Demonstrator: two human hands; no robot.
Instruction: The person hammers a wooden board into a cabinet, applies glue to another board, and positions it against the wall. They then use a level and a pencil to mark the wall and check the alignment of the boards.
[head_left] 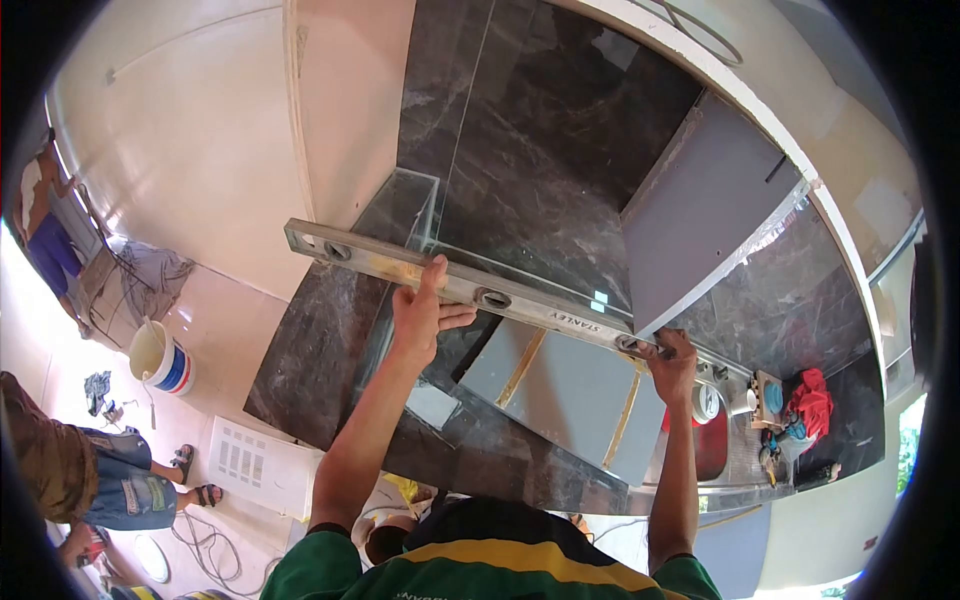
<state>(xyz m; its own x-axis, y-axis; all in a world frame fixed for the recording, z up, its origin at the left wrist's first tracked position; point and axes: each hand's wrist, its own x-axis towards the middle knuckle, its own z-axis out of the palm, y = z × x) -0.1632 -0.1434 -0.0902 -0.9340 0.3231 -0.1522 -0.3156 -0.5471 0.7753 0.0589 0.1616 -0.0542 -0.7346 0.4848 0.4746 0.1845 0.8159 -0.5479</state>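
A long metal spirit level [500, 297] marked STANLEY lies slantwise across the middle of the view, in front of a recess lined with dark marbled panels [530, 180]. My left hand [418, 318] is at its left half, one digit up against the level's face and the other fingers stretched along its lower edge. Around the right end, my right hand [673, 365] is closed, close to the lower corner of an upright grey panel [700, 220]. Below the level sits a grey board [560, 395] with brown strips.
On the right of the counter lie a red cloth [809, 400], tools and tubs beside a red basin [711, 445]. At left stand a white bucket [160, 360] and a white box [262, 465] on the floor. Another person [130, 480] stands lower left; one [50, 230] is farther back.
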